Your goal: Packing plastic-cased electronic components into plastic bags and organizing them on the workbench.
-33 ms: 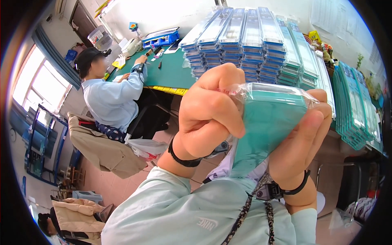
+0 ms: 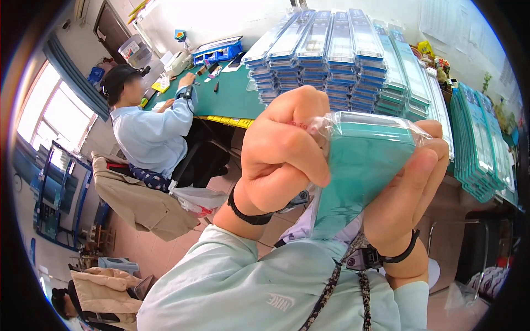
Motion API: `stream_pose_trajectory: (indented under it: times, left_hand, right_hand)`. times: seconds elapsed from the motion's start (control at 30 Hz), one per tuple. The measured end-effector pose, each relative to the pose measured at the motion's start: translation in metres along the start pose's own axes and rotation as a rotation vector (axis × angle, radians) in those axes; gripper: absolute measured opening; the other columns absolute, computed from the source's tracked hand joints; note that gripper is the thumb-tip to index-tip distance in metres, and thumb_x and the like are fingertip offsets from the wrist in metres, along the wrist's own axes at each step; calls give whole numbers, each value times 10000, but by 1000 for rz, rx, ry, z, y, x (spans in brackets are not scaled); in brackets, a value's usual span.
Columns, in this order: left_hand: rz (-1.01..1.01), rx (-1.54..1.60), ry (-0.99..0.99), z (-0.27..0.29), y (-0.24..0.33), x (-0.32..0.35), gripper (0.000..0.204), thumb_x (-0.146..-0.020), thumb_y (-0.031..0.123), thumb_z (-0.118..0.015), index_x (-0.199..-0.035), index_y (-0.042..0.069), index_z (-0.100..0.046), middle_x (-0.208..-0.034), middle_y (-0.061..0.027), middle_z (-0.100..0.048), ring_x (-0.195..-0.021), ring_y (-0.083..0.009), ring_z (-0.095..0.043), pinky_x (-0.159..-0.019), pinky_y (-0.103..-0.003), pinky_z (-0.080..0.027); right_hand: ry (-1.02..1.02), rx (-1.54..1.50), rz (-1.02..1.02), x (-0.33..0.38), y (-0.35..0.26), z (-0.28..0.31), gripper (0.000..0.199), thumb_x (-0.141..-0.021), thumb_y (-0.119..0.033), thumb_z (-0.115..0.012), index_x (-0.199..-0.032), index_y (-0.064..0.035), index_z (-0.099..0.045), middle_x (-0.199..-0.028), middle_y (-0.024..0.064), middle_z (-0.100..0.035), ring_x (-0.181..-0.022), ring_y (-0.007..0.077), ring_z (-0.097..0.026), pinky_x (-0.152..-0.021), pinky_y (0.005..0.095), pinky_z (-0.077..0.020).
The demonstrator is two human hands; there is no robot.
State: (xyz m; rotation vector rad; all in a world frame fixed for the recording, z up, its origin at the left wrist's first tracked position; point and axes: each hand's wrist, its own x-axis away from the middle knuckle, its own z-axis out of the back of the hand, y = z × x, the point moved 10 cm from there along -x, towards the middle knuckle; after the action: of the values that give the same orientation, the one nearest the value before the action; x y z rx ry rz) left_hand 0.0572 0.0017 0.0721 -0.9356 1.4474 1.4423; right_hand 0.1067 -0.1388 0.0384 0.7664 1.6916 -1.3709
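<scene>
A long teal box wrapped in clear plastic film is held up in front of me, its upper end toward the table and its lower end tapering toward my lap. Closed at the box's upper left corner, my left hand pinches the crinkled film there, with small red print on it by the fingers. My right hand wraps round the right side, thumb along the front edge and fingers partly hidden behind the box. Each wrist wears a black strap with a small camera.
Beyond my hands, tall stacks of blue-and-clear flat packages stand on a green-topped table. Teal packages are piled at the right. A co-worker in a light blue shirt sits at the far left, near a chair with a beige jacket.
My grip on the box and film stays nearly the same, the left fingers shifting only slightly. The co-worker's raised hand has moved a little to the left.
</scene>
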Motion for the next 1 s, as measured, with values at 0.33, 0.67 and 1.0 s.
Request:
stream_pose_trajectory:
  times: [0.33,0.67,1.0]
  left_hand:
    - [-45,-133,49,5,0,4,200,-632,-62,-650,-596,130,-605,-696,8,-340,-614,-142,-356,-541,-263,-261]
    - [-144,-452,234,15,23,14,154,-774,167,-634,-837,29,-610,-692,2,-413,-627,-129,-339,-549,-261,-266]
    - [-435,-844,503,11,113,-13,671,-730,675,-571,-872,37,-422,-794,8,-292,-681,-119,-289,-557,-261,-255]
  right_hand:
    - [53,-34,-23,2,3,4,198,-979,-204,-315,-871,-43,-354,-859,69,-386,-721,106,-323,-666,260,-317]
    - [80,-78,-64,4,2,10,171,-977,-191,-319,-882,-51,-346,-861,58,-381,-734,101,-310,-677,255,-307]
    - [41,107,-153,7,8,16,335,-1003,-288,-212,-957,-38,-431,-996,84,-444,-864,132,-445,-823,267,-367]
